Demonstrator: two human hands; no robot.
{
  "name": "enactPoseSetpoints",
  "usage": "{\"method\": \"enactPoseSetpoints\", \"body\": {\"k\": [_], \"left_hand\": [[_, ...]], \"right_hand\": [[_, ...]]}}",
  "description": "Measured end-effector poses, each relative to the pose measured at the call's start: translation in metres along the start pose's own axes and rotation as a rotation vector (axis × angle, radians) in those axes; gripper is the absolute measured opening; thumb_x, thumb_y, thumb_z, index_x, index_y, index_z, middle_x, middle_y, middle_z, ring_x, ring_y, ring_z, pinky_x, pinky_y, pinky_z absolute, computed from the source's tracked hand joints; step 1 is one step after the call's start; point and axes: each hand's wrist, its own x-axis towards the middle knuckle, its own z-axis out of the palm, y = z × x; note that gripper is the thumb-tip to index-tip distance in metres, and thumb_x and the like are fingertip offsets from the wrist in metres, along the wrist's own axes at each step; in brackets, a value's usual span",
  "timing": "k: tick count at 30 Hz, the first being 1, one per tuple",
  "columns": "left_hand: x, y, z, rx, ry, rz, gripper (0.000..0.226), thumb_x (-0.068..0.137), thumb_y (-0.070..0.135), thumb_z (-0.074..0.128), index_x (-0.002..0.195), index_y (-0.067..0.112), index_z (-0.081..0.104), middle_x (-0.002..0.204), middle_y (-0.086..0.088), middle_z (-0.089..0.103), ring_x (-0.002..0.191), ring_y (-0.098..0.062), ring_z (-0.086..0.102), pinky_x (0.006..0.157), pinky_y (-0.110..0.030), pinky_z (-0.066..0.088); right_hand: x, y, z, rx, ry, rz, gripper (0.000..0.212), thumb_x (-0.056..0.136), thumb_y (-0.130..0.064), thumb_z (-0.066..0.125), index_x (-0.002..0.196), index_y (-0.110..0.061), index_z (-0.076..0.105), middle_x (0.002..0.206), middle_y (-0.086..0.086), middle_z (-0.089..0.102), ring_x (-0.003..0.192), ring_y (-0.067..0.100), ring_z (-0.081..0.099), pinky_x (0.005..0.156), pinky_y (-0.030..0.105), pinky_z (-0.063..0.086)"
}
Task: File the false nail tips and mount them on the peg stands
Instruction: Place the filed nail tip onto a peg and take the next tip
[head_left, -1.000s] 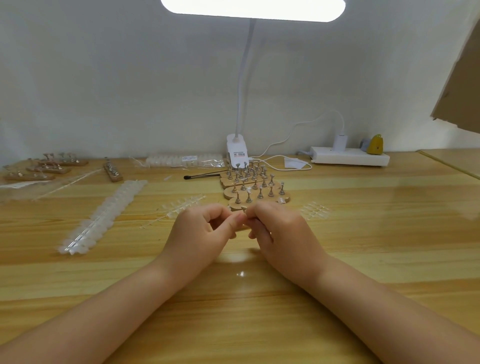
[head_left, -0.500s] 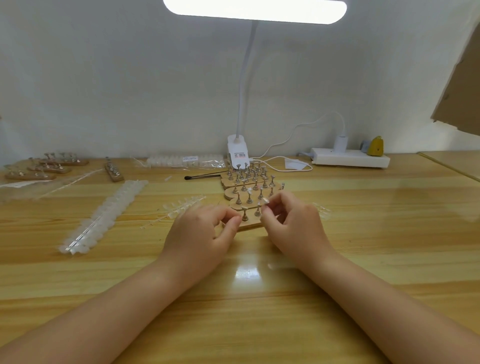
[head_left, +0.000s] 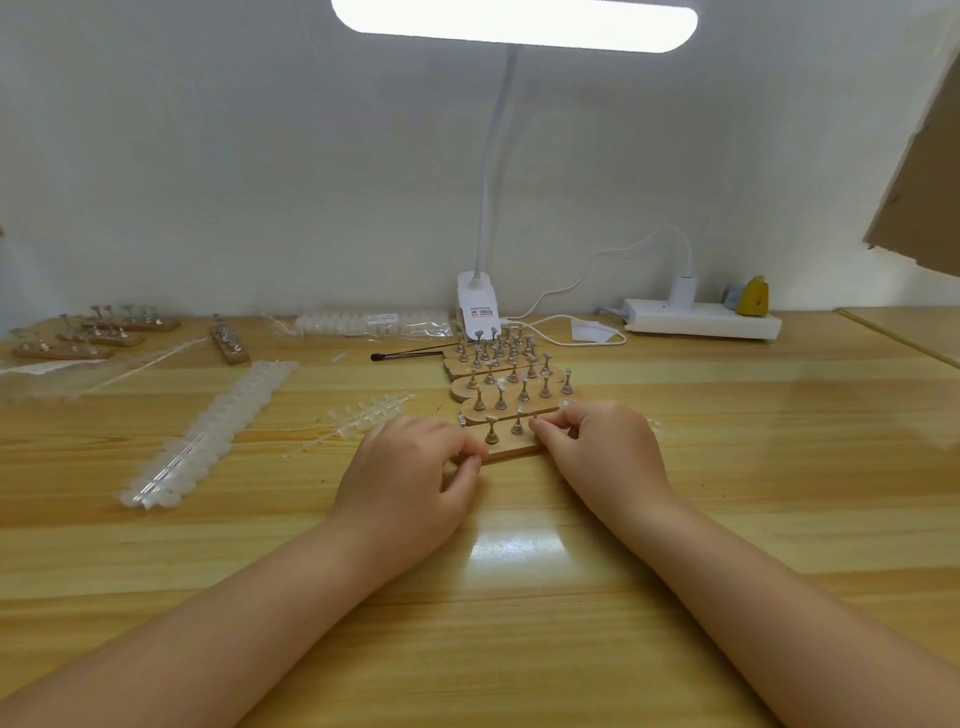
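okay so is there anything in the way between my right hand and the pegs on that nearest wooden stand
Nothing visible is in the way. The right hand sits at the right end of the nearest peg stand, its fingertips right beside the nearest pegs. The left hand is at the stand's left end, clear of that gap.

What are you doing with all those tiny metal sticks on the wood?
A person is putting false nail tips on peg stands. The nearest wooden stand lies between both hands: the left hand rests curled at its left end, and the right hand is at its right end, fingertips by the pegs. Whether it pinches a tip is too small to tell. More stands sit behind, and strips of clear tips lie to the left.
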Motion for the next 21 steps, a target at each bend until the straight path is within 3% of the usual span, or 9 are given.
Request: {"method": "enactPoseSetpoints", "body": {"k": [3, 6, 11, 14, 17, 19, 21], "left_hand": [[0.0, -0.001, 0.0, 0.003, -0.004, 0.0, 0.013, 0.091, 0.027, 0.058, 0.097, 0.031, 0.069, 0.096, 0.018, 0.064, 0.098, -0.007, 0.052, 0.091, -0.028, 0.035], [0.0, -0.002, 0.001, 0.007, -0.006, -0.007, 0.013, 0.091, 0.027, 0.058, 0.096, 0.031, 0.069, 0.096, 0.018, 0.064, 0.098, -0.006, 0.052, 0.09, -0.028, 0.035], [0.0, -0.003, 0.001, 0.011, -0.012, -0.001, 0.016, 0.091, 0.026, 0.058, 0.1, 0.032, 0.07, 0.099, 0.019, 0.067, 0.101, -0.008, 0.053, 0.093, -0.032, 0.037], [0.001, -0.004, 0.002, 0.021, -0.022, 0.001, 0.019, 0.092, 0.026, 0.058, 0.104, 0.033, 0.07, 0.105, 0.021, 0.067, 0.106, -0.007, 0.053, 0.098, -0.034, 0.036], [0.001, -0.005, 0.003, 0.036, -0.045, 0.006, 0.021, 0.093, 0.028, 0.056, 0.108, 0.035, 0.069, 0.109, 0.022, 0.066, 0.109, -0.007, 0.052, 0.102, -0.035, 0.035], [0.0, -0.005, 0.003, 0.036, -0.046, 0.011, 0.022, 0.092, 0.028, 0.057, 0.109, 0.035, 0.069, 0.11, 0.022, 0.066, 0.11, -0.007, 0.052, 0.102, -0.034, 0.035], [0.001, -0.005, 0.003, 0.038, -0.048, 0.011, 0.022, 0.093, 0.028, 0.056, 0.109, 0.036, 0.068, 0.111, 0.022, 0.066, 0.111, -0.007, 0.052, 0.102, -0.034, 0.034]], "right_hand": [[0.0, -0.001, 0.0, -0.087, -0.013, -0.04, 0.023, 0.092, -0.037, 0.059, 0.096, -0.022, 0.076, 0.086, -0.003, 0.071, 0.083, 0.016, 0.061, 0.07, 0.028, 0.046], [0.0, -0.001, -0.001, -0.099, -0.005, -0.049, 0.023, 0.092, -0.034, 0.059, 0.097, -0.019, 0.076, 0.091, 0.001, 0.072, 0.088, 0.019, 0.063, 0.073, 0.029, 0.049], [-0.005, -0.002, -0.005, -0.104, -0.01, -0.06, 0.027, 0.091, -0.038, 0.056, 0.089, -0.019, 0.075, 0.081, 0.0, 0.071, 0.079, 0.019, 0.063, 0.067, 0.03, 0.05], [-0.007, -0.004, -0.013, -0.168, 0.047, -0.092, 0.027, 0.088, -0.039, 0.055, 0.074, -0.02, 0.069, 0.066, -0.004, 0.065, 0.064, 0.018, 0.058, 0.051, 0.024, 0.038], [-0.002, 0.001, -0.025, -0.245, 0.117, -0.103, 0.028, 0.088, -0.038, 0.053, 0.067, -0.02, 0.061, 0.058, -0.004, 0.057, 0.058, 0.019, 0.054, 0.046, 0.023, 0.033], [0.006, 0.011, -0.033, -0.286, 0.144, -0.031, 0.026, 0.087, -0.039, 0.051, 0.074, -0.02, 0.063, 0.063, -0.004, 0.059, 0.062, 0.02, 0.056, 0.049, 0.024, 0.037], [0.016, 0.025, -0.039, -0.299, 0.131, 0.102, 0.027, 0.086, -0.04, 0.05, 0.091, -0.02, 0.066, 0.08, -0.001, 0.064, 0.082, 0.023, 0.058, 0.062, 0.029, 0.045]]}}
